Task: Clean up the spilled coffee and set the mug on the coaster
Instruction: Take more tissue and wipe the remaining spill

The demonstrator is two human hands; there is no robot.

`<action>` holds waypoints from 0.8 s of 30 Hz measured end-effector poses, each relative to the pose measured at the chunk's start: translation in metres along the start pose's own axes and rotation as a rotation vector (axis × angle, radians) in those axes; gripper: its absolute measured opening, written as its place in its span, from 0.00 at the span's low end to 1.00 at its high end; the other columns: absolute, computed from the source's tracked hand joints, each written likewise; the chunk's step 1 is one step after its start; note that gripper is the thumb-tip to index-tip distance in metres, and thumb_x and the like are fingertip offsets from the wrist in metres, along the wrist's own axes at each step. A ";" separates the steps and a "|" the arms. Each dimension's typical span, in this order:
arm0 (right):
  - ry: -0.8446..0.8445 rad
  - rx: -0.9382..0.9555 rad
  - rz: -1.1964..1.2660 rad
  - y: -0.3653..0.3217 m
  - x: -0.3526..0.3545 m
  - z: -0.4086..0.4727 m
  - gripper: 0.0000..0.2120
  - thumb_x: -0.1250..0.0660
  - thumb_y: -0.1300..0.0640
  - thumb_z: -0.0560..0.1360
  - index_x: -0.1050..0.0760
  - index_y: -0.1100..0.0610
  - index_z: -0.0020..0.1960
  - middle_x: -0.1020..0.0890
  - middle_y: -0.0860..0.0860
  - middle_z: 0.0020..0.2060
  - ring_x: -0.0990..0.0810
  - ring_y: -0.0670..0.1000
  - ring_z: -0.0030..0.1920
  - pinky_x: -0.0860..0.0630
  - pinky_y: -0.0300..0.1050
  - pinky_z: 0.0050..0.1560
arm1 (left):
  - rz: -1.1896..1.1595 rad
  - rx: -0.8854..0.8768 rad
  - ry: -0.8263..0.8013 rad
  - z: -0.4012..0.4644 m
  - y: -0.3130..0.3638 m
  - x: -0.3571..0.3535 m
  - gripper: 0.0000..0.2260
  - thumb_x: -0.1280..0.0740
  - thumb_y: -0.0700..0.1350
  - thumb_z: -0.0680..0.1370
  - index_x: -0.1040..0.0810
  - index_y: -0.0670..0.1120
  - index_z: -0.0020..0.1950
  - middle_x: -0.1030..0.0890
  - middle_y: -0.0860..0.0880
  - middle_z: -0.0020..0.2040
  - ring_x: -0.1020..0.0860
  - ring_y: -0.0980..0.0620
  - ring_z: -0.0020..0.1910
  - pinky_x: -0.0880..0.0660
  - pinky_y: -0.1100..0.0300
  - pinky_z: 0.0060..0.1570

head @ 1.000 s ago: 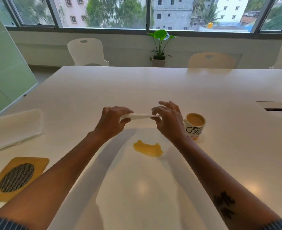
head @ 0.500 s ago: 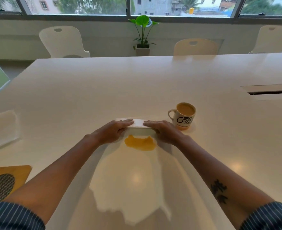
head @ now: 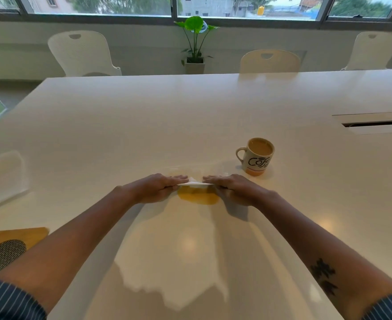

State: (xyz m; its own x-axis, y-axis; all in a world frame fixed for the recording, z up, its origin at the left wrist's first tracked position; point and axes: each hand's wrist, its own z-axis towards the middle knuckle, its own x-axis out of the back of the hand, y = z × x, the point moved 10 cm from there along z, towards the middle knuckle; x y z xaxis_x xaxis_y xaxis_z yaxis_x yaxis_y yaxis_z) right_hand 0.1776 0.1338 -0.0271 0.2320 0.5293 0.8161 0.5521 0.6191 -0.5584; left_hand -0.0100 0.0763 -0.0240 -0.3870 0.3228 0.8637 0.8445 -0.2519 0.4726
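Note:
A yellow-brown coffee spill [head: 199,197] lies on the white table [head: 190,116] right in front of me. A folded white napkin [head: 195,183] covers the spill's far edge. My left hand [head: 158,186] and my right hand [head: 232,187] rest on the napkin's two ends with fingers straight, pressing it down. A white mug [head: 258,157] lettered "Coffee", full of milky coffee, stands upright just beyond and to the right of my right hand. The coaster [head: 3,255], a dark woven round on a yellow board [head: 17,235], sits at the near left edge.
A pale flat stack [head: 1,179] lies at the table's left edge. A cable slot [head: 375,123] is set into the table at far right. Chairs [head: 82,54] and a potted plant [head: 194,42] stand beyond the far edge under the windows.
Both hands brought the napkin down from the air onto the table beyond the spill, then drew it toward me onto the spill's far edge. The mug has not moved.

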 end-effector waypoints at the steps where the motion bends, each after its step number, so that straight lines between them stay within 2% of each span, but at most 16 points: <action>1: 0.003 0.001 0.000 0.000 -0.002 -0.001 0.23 0.39 0.63 0.86 0.26 0.48 0.78 0.27 0.46 0.79 0.30 0.51 0.79 0.36 0.53 0.81 | 0.001 -0.007 -0.001 -0.002 0.000 -0.002 0.20 0.42 0.42 0.87 0.31 0.53 0.80 0.34 0.57 0.80 0.35 0.58 0.79 0.41 0.58 0.80; 5: -0.012 -0.007 0.026 0.000 -0.009 -0.007 0.25 0.40 0.64 0.86 0.27 0.46 0.79 0.29 0.44 0.80 0.32 0.50 0.80 0.38 0.54 0.82 | -0.023 -0.026 0.000 -0.008 0.000 -0.006 0.20 0.41 0.40 0.87 0.30 0.52 0.79 0.34 0.57 0.80 0.36 0.59 0.79 0.44 0.61 0.80; 11: -0.012 -0.003 0.043 -0.005 -0.015 -0.016 0.25 0.41 0.64 0.86 0.28 0.46 0.80 0.30 0.45 0.81 0.34 0.51 0.81 0.39 0.55 0.82 | -0.036 -0.036 -0.017 -0.015 0.000 -0.012 0.21 0.41 0.42 0.87 0.31 0.54 0.80 0.35 0.59 0.80 0.38 0.61 0.79 0.46 0.67 0.78; 16: 0.023 0.019 -0.004 -0.009 -0.019 -0.024 0.26 0.39 0.66 0.85 0.28 0.46 0.79 0.29 0.42 0.80 0.32 0.46 0.79 0.37 0.49 0.81 | -0.050 -0.060 -0.027 -0.023 0.004 -0.018 0.21 0.42 0.43 0.87 0.33 0.56 0.80 0.36 0.61 0.80 0.40 0.62 0.80 0.44 0.58 0.81; 20: 0.021 0.005 -0.020 -0.009 -0.023 -0.029 0.26 0.39 0.63 0.86 0.29 0.41 0.79 0.30 0.39 0.80 0.32 0.47 0.80 0.35 0.50 0.80 | -0.071 -0.087 -0.036 -0.027 0.008 -0.022 0.21 0.42 0.43 0.87 0.33 0.57 0.80 0.36 0.61 0.81 0.41 0.62 0.81 0.44 0.55 0.82; 24: 0.026 0.011 -0.034 -0.012 -0.023 -0.033 0.29 0.39 0.66 0.85 0.29 0.41 0.79 0.31 0.38 0.80 0.33 0.46 0.80 0.35 0.52 0.81 | -0.065 -0.090 -0.038 -0.029 0.009 -0.025 0.21 0.42 0.44 0.87 0.34 0.58 0.80 0.37 0.61 0.81 0.41 0.62 0.81 0.44 0.54 0.82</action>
State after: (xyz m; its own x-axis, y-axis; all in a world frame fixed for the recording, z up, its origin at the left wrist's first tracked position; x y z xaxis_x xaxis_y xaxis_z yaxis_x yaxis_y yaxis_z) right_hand 0.1916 0.0950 -0.0347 0.2338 0.4925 0.8383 0.5514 0.6430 -0.5316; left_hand -0.0036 0.0398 -0.0362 -0.4246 0.3750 0.8241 0.7808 -0.3092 0.5429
